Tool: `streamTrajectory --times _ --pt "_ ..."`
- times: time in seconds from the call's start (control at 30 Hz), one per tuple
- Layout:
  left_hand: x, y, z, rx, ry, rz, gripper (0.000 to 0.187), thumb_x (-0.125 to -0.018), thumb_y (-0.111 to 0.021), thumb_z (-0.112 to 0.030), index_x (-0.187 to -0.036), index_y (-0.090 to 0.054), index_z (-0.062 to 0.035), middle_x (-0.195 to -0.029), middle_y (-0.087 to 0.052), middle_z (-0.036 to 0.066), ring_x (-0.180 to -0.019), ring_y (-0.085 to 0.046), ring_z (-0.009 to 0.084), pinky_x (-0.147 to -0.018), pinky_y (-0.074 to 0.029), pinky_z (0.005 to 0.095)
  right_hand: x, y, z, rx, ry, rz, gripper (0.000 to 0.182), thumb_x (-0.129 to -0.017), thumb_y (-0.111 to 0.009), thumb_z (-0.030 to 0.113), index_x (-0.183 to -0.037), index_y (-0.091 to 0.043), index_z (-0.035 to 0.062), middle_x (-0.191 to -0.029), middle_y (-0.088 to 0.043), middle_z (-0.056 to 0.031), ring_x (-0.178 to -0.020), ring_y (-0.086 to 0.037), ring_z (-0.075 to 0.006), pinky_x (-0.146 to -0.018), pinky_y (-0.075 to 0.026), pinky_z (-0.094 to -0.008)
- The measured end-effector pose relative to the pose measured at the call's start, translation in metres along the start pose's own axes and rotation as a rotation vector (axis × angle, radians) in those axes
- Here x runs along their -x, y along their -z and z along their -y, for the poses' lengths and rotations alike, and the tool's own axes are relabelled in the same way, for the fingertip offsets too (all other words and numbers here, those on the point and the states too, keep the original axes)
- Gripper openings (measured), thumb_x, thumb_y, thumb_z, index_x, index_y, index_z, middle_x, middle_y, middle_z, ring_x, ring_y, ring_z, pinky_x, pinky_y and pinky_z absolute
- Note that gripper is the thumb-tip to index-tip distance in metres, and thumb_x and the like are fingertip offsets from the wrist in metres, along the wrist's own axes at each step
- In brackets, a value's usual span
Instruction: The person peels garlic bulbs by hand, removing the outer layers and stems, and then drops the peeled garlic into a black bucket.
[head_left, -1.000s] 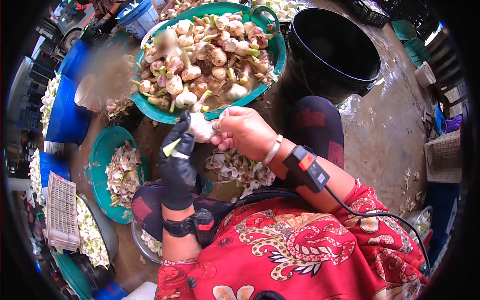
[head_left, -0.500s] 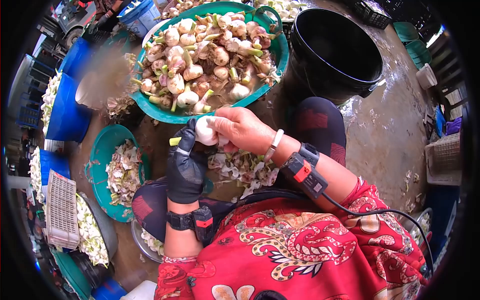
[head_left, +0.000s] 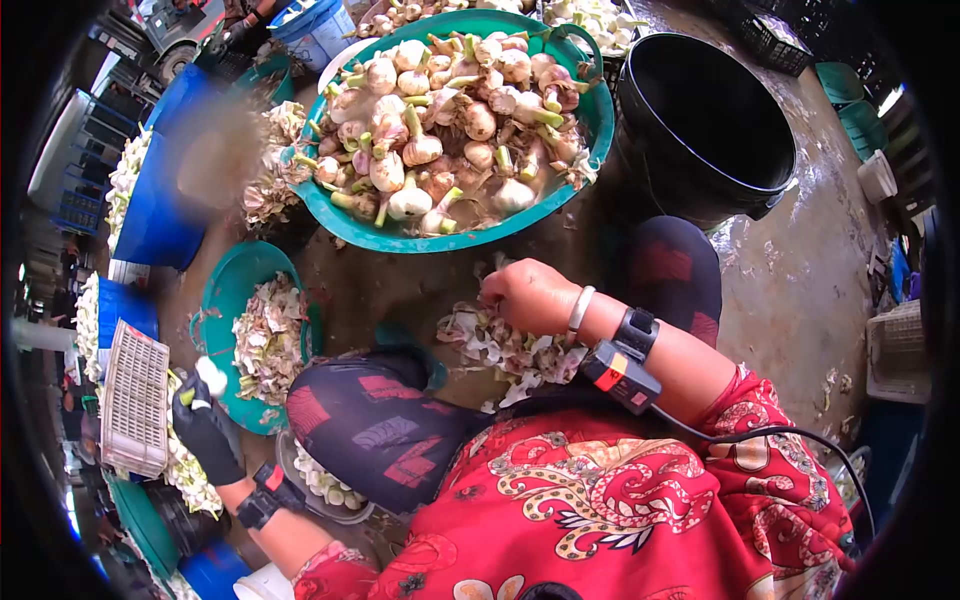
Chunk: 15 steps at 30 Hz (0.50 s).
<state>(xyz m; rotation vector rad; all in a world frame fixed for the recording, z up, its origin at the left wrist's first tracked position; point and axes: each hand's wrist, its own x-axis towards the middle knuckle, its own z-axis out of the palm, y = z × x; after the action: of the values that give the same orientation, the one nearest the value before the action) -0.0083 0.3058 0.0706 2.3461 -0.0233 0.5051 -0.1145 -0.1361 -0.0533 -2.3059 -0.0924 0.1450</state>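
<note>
My left hand (head_left: 208,435), in a black glove, is at the far left with its fingers wrapped round a peeled white garlic bulb (head_left: 211,377) with a green stem. It is beside a white basket (head_left: 135,398) and above a heap of peeled garlic (head_left: 190,480). Bare and with a bangle at the wrist, my right hand (head_left: 530,296) is over a pile of garlic skins (head_left: 490,340) between my legs. Its fingers are curled together; what they hold, if anything, is hidden. Unpeeled garlic bulbs (head_left: 422,150) fill the large green basin (head_left: 400,243) in front of me.
A black bucket (head_left: 660,165) stands right of the basin. To the left, a smaller green basin (head_left: 215,290) contains garlic skins. Blue tubs (head_left: 160,220) line the far left. A metal bowl with peeled cloves (head_left: 330,488) sits beside my left knee. The floor (head_left: 770,290) looks wet.
My hands have parted. The left hand has carried the garlic bulb down and left to the basket side; the right hand has dropped towards the skins. The view has shifted slightly.
</note>
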Motion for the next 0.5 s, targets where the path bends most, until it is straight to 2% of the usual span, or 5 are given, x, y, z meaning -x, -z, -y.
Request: streamTrajectory --times 0.03,0.17,0.3,0.33,0.5 --pt "-0.004 0.035 0.022 -0.629 0.261 0.286 0.026 -0.088 -0.057 -0.015 -0.103 -0.061 0.0058 -0.095 -0.065 0.01 -0.089 -0.059 0.0172 -0.083 -0.047 0.0297 -0.002 0.008 0.004 -0.003 0.005 -0.003 0.019 -0.08 -0.066 0.024 -0.088 -0.068 0.0067 -0.082 -0.066 -0.0159 -0.08 -0.062 -0.0361 -0.072 -0.049 -0.044" --pt "0.014 0.015 -0.031 0.074 0.251 0.337 0.033 -0.085 -0.056 -0.012 -0.113 -0.06 0.005 -0.106 -0.064 0.012 -0.093 -0.06 0.0196 -0.084 -0.047 0.0316 -0.009 0.023 0.019 -0.093 -0.041 -0.078 0.017 -0.077 -0.063 0.017 -0.069 -0.061 0.002 -0.063 -0.057 -0.0182 -0.063 -0.058 -0.0357 -0.061 -0.047 -0.0429" --pt "0.012 -0.115 -0.132 0.366 -0.035 0.639 0.043 -0.084 -0.063 -0.019 -0.124 -0.057 -0.0039 -0.117 -0.059 0.011 -0.102 -0.057 0.0185 -0.088 -0.045 0.0317 -0.015 0.022 0.013 -0.185 -0.018 -0.061 0.011 -0.069 -0.063 0.013 -0.076 -0.061 0.0035 -0.07 -0.061 -0.0162 -0.069 -0.061 -0.0326 -0.063 -0.048 -0.0406" --pt "0.006 -0.155 -0.142 0.055 -0.46 0.568 0.043 -0.083 -0.064 -0.021 -0.122 -0.058 -0.0032 -0.113 -0.06 0.013 -0.096 -0.06 0.0207 -0.083 -0.048 0.0347 -0.013 0.014 0.006 -0.209 0.005 -0.106 0.013 -0.069 -0.062 0.01 -0.08 -0.062 0.0037 -0.073 -0.062 -0.0159 -0.071 -0.062 -0.0322 -0.065 -0.049 -0.0398" --pt "0.007 -0.301 -0.192 -0.399 -0.651 0.939 0.043 -0.08 -0.062 -0.033 -0.114 -0.063 -0.0073 -0.113 -0.063 0.018 -0.106 -0.059 0.0311 -0.091 -0.045 0.0399 -0.006 0.003 -0.028 -0.192 0.125 0.047 0.032 -0.069 -0.061 0.007 -0.101 -0.065 0.0044 -0.084 -0.065 -0.0188 -0.08 -0.064 -0.0327 -0.072 -0.051 -0.0381"
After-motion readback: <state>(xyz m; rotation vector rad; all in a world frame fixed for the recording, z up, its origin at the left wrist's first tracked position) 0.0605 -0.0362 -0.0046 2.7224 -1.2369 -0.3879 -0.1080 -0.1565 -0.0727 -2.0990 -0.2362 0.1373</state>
